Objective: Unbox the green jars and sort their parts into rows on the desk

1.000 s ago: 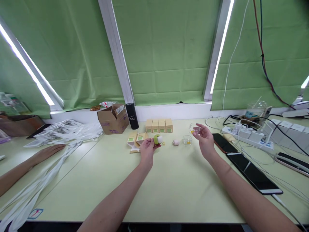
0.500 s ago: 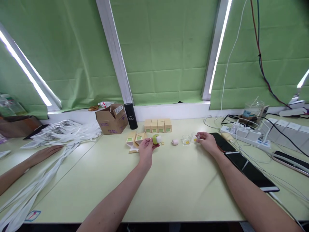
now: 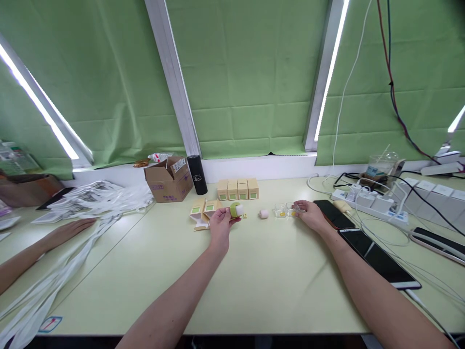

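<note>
The left hand (image 3: 220,222) is closed on a little green and white pot (image 3: 236,210) just above the table (image 3: 261,271), while the right hand (image 3: 310,214), half curled, touches a clear cup (image 3: 295,209) that could tip into the next cup (image 3: 280,210) if pushed.

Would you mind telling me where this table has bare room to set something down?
The widest bare patch is the table between both forearms, short of the left hand and right hand. Another strip lies between the white straps and the left forearm. Crowded: around the small boxes, green roller and clear cups, and at the right among phones and power strip.
</note>
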The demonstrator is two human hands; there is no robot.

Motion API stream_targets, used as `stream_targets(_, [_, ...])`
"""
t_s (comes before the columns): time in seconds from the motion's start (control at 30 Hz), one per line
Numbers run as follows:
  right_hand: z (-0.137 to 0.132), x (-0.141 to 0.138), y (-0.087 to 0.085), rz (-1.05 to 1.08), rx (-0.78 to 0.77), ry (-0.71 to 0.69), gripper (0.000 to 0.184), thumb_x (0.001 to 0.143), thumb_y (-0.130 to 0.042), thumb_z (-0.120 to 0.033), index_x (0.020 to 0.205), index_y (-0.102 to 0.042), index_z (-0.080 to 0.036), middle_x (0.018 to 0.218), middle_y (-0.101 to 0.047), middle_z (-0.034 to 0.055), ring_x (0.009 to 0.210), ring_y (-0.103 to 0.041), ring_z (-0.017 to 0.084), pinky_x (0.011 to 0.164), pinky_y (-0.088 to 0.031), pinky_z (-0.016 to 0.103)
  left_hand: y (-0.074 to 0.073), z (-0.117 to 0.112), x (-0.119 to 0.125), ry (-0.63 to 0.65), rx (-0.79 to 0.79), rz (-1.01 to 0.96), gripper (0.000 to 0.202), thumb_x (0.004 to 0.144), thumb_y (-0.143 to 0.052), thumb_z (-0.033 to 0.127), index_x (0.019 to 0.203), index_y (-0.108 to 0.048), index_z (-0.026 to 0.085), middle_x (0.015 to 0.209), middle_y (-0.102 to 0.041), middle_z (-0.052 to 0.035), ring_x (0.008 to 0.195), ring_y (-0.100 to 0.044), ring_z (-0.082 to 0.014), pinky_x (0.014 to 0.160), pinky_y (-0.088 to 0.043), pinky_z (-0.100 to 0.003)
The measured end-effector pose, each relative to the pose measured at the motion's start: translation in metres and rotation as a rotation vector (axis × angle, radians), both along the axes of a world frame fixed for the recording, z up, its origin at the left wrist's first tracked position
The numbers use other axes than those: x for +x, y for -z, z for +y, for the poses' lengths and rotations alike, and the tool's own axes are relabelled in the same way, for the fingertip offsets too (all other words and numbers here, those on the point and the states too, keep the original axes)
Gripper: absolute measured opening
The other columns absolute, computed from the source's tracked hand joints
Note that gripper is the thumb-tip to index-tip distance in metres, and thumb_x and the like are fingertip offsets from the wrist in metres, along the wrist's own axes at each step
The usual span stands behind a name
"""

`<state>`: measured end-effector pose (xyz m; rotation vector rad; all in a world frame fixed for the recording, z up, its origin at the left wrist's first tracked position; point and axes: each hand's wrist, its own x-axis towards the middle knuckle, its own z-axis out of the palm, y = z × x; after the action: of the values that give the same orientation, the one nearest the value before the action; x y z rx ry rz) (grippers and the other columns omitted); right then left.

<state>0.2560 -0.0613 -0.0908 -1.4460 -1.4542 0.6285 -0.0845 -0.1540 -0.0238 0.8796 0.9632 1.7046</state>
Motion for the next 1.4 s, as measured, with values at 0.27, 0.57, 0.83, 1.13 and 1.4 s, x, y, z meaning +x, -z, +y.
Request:
stream_targets(0.27, [-0.025, -0.02, -0.03, -0.327, 0.361, 0.033, 0.055, 0.075, -0.071, -0.025, 0.13, -0.065, -0.027, 0.143, -0.064, 0.009, 0.141, -0.047, 0.036, 0.118, -0.035, 0.059, 0.001, 0.001, 0.0, -0.001, -0.003, -0.013, 0.037, 0.078, -0.086, 0.044, 0.085, -0.064, 0.015, 0.087, -0.074, -0.0049, 0.08, -0.073, -0.0184, 0.083, -0.064, -0.041])
stream_targets(0.57, [-0.048, -0.099, -0.047, -0.934, 0.494, -0.108, 0.039, 0.081, -0.075, -0.024, 0.119, -0.072, -0.023, 0.153, -0.047, 0.0168, 0.149, -0.028, 0.042, 0.117, -0.028, 0.06, 0.0, 0.001, 0.001, 0.001, -0.007, -0.001, 0.04, 0.077, -0.086, 0.047, 0.084, -0.064, 0.015, 0.084, -0.074, -0.005, 0.075, -0.072, -0.0171, 0.079, -0.064, -0.04])
stream_targets(0.83, [-0.04, -0.1, -0.032, -0.865, 0.543, -0.078, 0.019, 0.087, -0.068, -0.021, 0.105, -0.075, -0.024, 0.139, -0.056, 0.0139, 0.141, -0.037, 0.038, 0.113, -0.03, 0.058, 0.001, 0.001, 0.001, -0.005, -0.008, -0.012, 0.037, 0.077, -0.087, 0.044, 0.086, -0.065, 0.014, 0.086, -0.075, -0.0056, 0.078, -0.072, -0.0173, 0.08, -0.064, -0.039])
stream_targets(1.13, [-0.038, -0.096, -0.028, -0.848, 0.533, -0.053, 0.019, 0.085, -0.068, -0.019, 0.103, -0.075, -0.023, 0.136, -0.059, 0.0132, 0.137, -0.039, 0.038, 0.112, -0.03, 0.057, 0.0, 0.0, 0.001, -0.006, -0.015, -0.011, 0.034, 0.079, -0.085, 0.042, 0.085, -0.066, 0.015, 0.087, -0.075, -0.0056, 0.079, -0.073, -0.0177, 0.081, -0.065, -0.039])
stream_targets(1.4, [-0.039, -0.095, -0.029, -0.827, 0.503, -0.053, 0.024, 0.084, -0.068, -0.021, 0.106, -0.074, -0.023, 0.133, -0.061, 0.0128, 0.136, -0.041, 0.037, 0.113, -0.03, 0.056, -0.001, -0.002, 0.002, -0.001, -0.015, 0.002, 0.037, 0.078, -0.086, 0.044, 0.086, -0.065, 0.014, 0.086, -0.074, -0.0056, 0.079, -0.073, -0.0177, 0.083, -0.065, -0.042])
